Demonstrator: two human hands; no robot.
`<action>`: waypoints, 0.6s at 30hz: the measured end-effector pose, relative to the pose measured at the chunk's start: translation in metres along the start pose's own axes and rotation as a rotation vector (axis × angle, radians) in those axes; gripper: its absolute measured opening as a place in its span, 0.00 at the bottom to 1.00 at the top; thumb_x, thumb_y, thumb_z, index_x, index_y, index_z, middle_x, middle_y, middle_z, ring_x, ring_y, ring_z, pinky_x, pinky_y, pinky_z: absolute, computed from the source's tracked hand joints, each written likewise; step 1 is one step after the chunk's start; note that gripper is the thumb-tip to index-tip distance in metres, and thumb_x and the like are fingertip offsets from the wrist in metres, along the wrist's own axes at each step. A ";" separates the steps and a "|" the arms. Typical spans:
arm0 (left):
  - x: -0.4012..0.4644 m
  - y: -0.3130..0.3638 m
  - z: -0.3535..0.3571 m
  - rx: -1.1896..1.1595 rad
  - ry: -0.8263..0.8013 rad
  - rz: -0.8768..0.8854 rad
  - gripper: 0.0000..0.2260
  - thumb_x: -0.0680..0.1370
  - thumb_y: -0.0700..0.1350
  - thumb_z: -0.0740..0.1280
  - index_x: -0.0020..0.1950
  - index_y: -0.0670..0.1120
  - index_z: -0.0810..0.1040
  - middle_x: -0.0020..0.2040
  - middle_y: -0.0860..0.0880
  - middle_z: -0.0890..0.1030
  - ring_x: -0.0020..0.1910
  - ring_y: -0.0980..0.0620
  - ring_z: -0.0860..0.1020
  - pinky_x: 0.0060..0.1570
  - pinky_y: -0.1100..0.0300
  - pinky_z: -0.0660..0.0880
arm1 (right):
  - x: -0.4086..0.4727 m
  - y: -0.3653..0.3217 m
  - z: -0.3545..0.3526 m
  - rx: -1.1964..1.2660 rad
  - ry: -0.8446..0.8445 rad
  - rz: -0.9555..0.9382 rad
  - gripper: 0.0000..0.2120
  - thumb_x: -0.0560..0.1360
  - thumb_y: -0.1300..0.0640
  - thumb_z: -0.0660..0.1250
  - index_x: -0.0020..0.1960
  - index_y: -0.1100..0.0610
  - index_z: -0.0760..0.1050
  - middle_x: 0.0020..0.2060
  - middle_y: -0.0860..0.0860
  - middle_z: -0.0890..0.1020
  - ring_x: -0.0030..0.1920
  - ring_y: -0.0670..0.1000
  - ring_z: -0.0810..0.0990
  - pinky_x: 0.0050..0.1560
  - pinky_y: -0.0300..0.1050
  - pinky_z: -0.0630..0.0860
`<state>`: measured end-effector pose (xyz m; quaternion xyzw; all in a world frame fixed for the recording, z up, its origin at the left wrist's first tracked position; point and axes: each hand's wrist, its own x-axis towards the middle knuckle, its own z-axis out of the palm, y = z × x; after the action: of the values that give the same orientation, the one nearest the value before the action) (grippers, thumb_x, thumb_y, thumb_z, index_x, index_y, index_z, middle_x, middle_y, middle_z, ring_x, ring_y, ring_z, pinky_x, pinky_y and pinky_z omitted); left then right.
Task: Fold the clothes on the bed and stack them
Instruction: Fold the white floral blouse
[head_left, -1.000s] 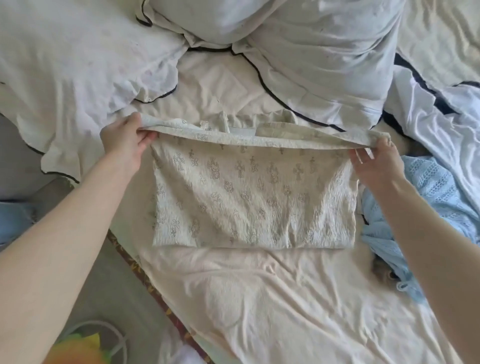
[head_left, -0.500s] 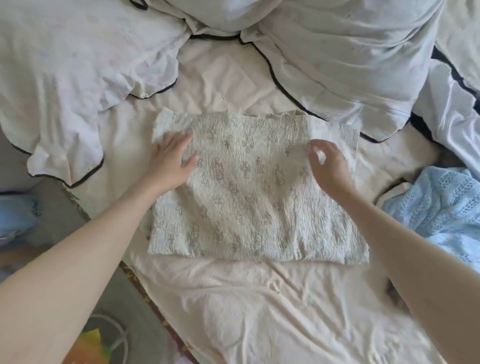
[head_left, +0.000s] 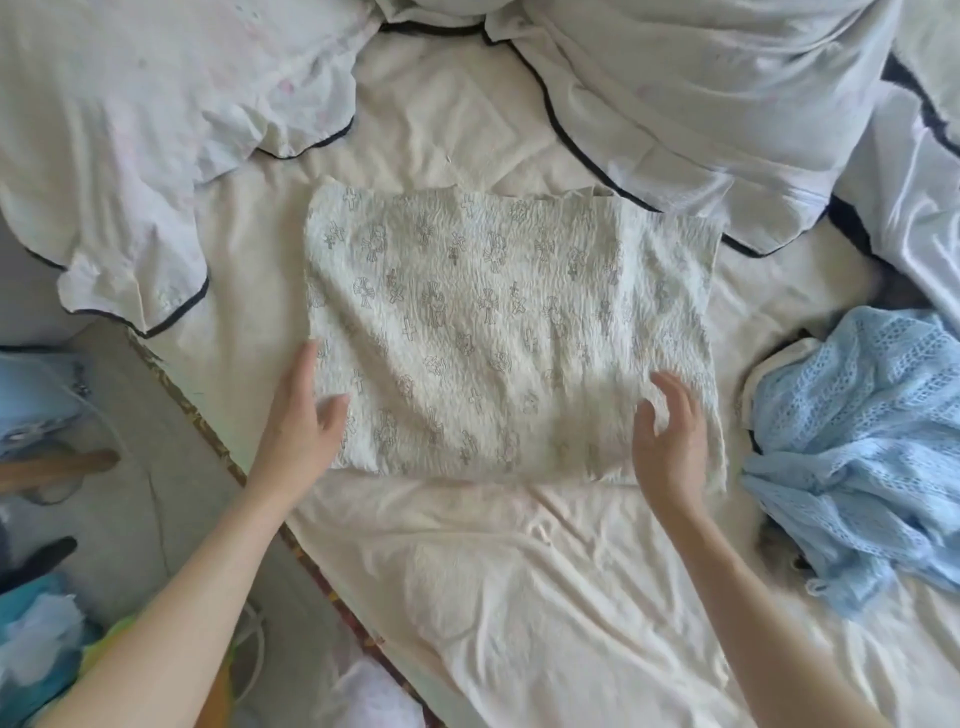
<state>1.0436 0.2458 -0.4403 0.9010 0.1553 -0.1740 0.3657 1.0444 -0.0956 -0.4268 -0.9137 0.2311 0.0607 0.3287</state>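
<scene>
Head view, folded cream patterned garment (head_left: 498, 332) lay flat mid-bed on the sheet (head_left: 519, 597), left hand (head_left: 306, 421) and right hand (head_left: 670, 441) rested spread-fingered on its near corners, pinching nothing, blue knit (head_left: 857, 441) lay crumpled beside.

A folded garment (head_left: 498, 332) lies flat on the bed sheet (head_left: 519, 597), mid-scene. The left hand (head_left: 301, 421) rests at its near left corner, the right hand (head_left: 670, 441) on its near right corner. A crumpled knit garment (head_left: 857, 441) lies to the right. Pillows (head_left: 675, 88) lie on the far side.
</scene>
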 end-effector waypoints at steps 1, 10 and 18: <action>-0.012 -0.005 0.003 -0.032 0.019 -0.043 0.28 0.80 0.45 0.61 0.77 0.49 0.52 0.77 0.52 0.56 0.73 0.60 0.56 0.67 0.66 0.54 | -0.009 0.012 -0.005 -0.018 0.030 0.072 0.17 0.79 0.64 0.60 0.67 0.63 0.71 0.66 0.58 0.73 0.69 0.56 0.68 0.70 0.50 0.62; -0.047 -0.010 0.013 -0.296 0.213 -0.385 0.14 0.78 0.47 0.66 0.62 0.44 0.71 0.57 0.50 0.73 0.56 0.47 0.77 0.52 0.61 0.71 | -0.020 0.075 -0.036 0.460 0.070 0.835 0.07 0.78 0.58 0.65 0.55 0.57 0.73 0.41 0.51 0.75 0.42 0.49 0.74 0.45 0.43 0.74; -0.055 -0.012 0.005 -0.678 0.258 -0.633 0.07 0.78 0.42 0.66 0.44 0.40 0.75 0.44 0.47 0.78 0.38 0.52 0.78 0.46 0.59 0.76 | -0.015 0.077 -0.050 0.990 0.174 1.099 0.05 0.76 0.65 0.66 0.43 0.61 0.72 0.40 0.54 0.76 0.39 0.49 0.77 0.35 0.39 0.79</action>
<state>0.9884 0.2419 -0.4271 0.6536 0.5143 -0.1031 0.5457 0.9935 -0.1733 -0.4277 -0.4129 0.6803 0.0323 0.6047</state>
